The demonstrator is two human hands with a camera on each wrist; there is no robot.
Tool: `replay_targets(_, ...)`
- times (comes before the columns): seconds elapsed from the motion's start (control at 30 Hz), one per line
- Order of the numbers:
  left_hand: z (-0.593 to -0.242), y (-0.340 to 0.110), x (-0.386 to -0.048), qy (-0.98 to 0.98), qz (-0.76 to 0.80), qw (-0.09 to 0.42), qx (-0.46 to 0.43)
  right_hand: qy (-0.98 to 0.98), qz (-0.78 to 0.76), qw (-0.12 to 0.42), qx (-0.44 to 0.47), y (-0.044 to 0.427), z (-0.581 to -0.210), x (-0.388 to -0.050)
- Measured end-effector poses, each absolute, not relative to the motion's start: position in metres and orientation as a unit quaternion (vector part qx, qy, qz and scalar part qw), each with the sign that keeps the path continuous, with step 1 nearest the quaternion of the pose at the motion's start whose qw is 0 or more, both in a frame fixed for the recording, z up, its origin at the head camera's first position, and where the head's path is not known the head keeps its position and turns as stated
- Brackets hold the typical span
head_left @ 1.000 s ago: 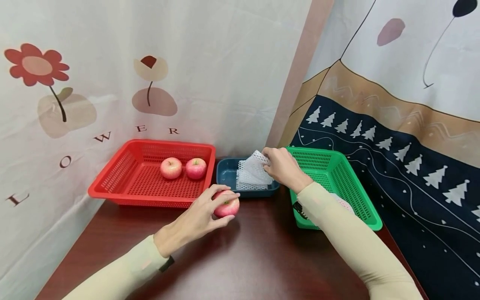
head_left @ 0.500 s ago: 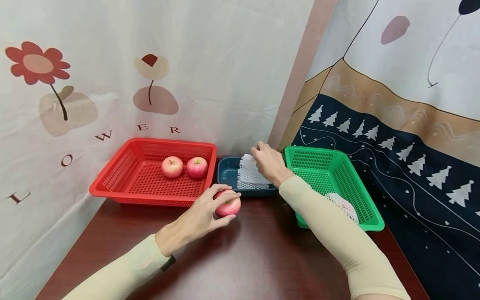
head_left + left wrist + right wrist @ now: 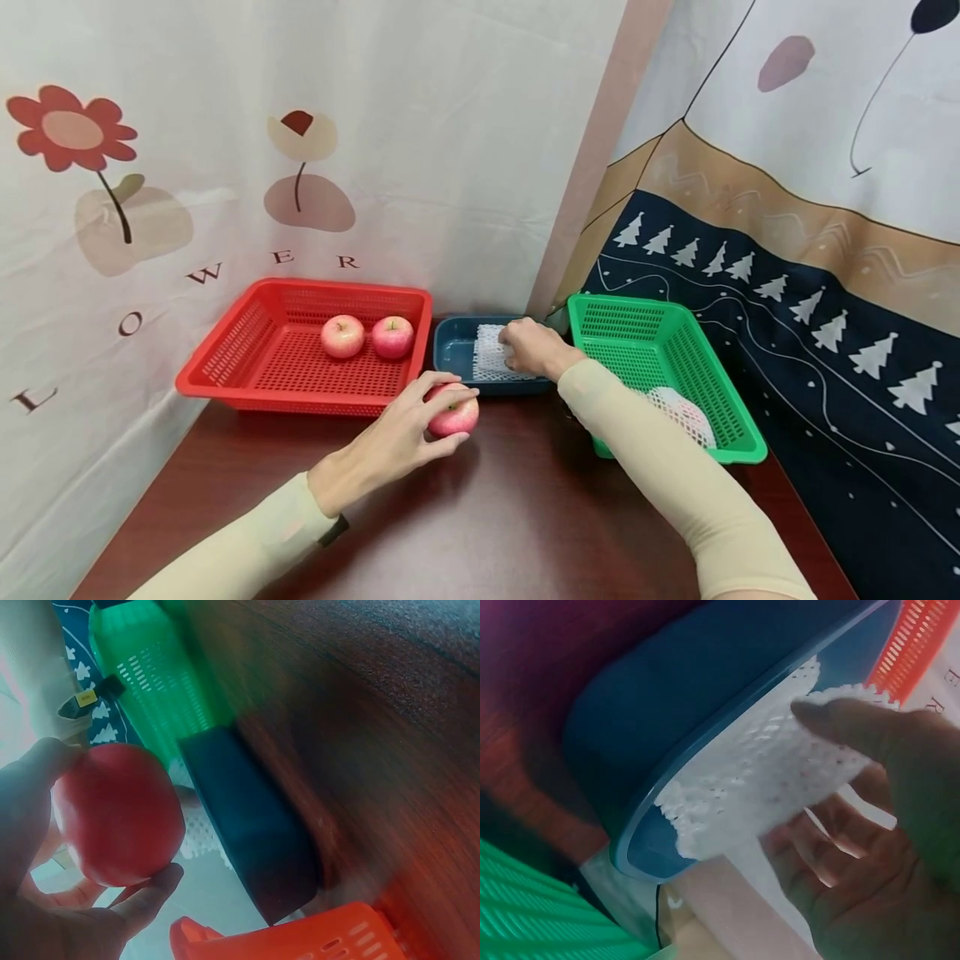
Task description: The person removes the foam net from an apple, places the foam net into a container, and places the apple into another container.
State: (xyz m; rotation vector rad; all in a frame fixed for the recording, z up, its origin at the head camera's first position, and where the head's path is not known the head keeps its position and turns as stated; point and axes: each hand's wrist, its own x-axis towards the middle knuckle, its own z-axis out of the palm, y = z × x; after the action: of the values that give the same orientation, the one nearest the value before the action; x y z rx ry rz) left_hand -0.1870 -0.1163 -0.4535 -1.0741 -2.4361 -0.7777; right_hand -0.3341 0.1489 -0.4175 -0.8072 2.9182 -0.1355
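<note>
Above the table, my left hand (image 3: 390,437) grips a red apple (image 3: 459,410) between thumb and fingers. In the left wrist view the apple (image 3: 120,817) fills the grasp, fingertips against its side. My right hand (image 3: 536,348) is over the blue tray (image 3: 452,343), at the white foam fruit nets (image 3: 489,357) lying there. Seen from the right wrist, the thumb lies on a net (image 3: 757,780) and the fingers are at its far side, pinching it. Part of the nets is hidden behind this hand in the head view.
Left of the tray stands a red basket (image 3: 255,402) with two apples (image 3: 342,337) inside. A green basket (image 3: 678,358) on the right holds fruit in white netting (image 3: 686,417), partly covered by the right sleeve. Printed curtains hang behind the brown table (image 3: 510,517).
The right hand first held a net raised above the tray, then shifted left and came down to the nets. The netted fruit became more visible. My left hand still holds the apple in place.
</note>
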Motion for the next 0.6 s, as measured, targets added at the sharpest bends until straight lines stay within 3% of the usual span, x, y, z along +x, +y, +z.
replay_targets(0.27, -0.4504, -0.1151, -0.1877, -0.866, -0.278, 0.172, -0.378, 0.953, -0.113, 0.128, -0.249, 0.1536, -0.4157, -0.3314)
replay_targets(0.6, -0.4503, -0.1129, -0.1895, -0.863, -0.275, 0.186, -0.381, 0.935, -0.12, 0.145, -0.301, 0.1532, -0.4221, -0.3348)
